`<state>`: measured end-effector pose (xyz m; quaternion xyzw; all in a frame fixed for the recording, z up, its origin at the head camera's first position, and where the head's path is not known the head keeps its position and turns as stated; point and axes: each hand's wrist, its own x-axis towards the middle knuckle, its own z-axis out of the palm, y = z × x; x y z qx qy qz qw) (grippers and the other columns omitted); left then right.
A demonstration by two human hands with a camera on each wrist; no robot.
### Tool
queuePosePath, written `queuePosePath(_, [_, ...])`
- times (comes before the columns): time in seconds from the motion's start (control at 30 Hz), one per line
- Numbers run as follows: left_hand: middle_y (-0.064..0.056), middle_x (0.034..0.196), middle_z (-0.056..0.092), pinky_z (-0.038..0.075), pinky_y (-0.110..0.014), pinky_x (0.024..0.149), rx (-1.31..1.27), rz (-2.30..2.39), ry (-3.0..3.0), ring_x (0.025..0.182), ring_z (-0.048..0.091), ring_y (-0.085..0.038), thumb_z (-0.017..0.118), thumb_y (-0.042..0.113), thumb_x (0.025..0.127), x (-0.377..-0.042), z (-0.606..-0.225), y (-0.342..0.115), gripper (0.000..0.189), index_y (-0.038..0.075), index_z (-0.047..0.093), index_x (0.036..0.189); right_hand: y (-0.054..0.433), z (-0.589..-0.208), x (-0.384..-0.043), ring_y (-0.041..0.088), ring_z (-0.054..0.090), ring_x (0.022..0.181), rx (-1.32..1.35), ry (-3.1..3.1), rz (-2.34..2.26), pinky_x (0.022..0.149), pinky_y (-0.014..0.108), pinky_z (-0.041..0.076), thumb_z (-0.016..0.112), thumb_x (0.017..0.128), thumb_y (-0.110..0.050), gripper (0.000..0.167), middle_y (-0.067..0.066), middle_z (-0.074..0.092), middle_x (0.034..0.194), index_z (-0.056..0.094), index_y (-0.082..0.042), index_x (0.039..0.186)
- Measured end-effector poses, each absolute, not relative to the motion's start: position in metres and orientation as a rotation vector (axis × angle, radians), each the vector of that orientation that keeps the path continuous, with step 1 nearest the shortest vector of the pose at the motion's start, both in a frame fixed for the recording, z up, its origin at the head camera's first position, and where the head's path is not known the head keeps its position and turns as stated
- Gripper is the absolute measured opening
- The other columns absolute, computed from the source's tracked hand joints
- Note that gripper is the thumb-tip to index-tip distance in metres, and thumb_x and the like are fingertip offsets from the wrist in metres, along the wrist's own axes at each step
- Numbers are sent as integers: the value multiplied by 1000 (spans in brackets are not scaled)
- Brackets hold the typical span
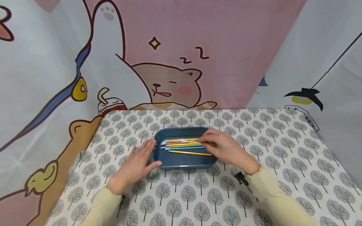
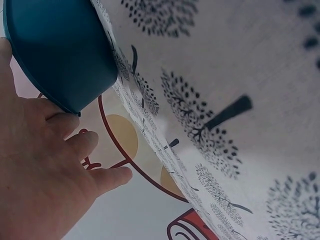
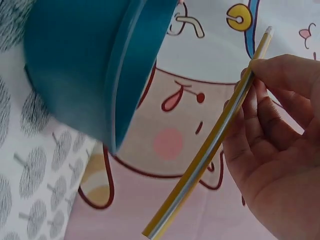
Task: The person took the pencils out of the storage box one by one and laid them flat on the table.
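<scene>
A dark teal plastic bin (image 1: 183, 160) sits on the table with several pencils lying in it, mostly side by side. One yellow pencil (image 1: 189, 153) lies nearest the front wall, apart from the others. My right hand (image 1: 223, 149) pinches a yellow pencil with a silver stripe (image 3: 200, 155) between thumb and fingers, above the bin's right end. In the right wrist view this pencil slants, its white-tipped end up beyond the fingertips. My left hand (image 1: 137, 164) touches the bin's left rim with extended fingers, thumb at the near left corner. The left wrist view shows spread fingers (image 2: 110, 180) beside the bin's outer wall.
A white cloth (image 1: 173, 207) printed with grey trees covers the table. Behind it hangs a pink and white curtain (image 1: 237, 47) with cartoon animals. A small black object (image 1: 241, 178) shows at the right sleeve's cuff.
</scene>
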<state>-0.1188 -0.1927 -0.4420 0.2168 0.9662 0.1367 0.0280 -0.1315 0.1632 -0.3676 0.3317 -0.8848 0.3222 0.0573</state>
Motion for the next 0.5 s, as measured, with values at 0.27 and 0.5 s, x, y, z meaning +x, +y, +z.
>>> queuePosePath(0.27, [-8, 172, 14, 18, -66, 122, 700, 429, 2991, 156, 20, -34, 44, 65, 104, -120, -441, -192, 89, 8, 18, 166, 198, -367, -127, 7, 60, 84, 890, -2692, 946, 67, 30, 54, 72, 94, 1, 27, -6, 70, 109, 80, -13, 116])
queuePosePath(0.5, [-6, 170, 22, 22, -68, 120, 739, 421, 3028, 155, 25, -31, 33, 49, 112, -121, -440, -193, 66, 8, 27, 164, 232, -370, -125, 8, 62, 83, 784, -2674, 854, 65, 28, 54, 74, 91, 4, 31, -2, 72, 112, 80, -14, 116])
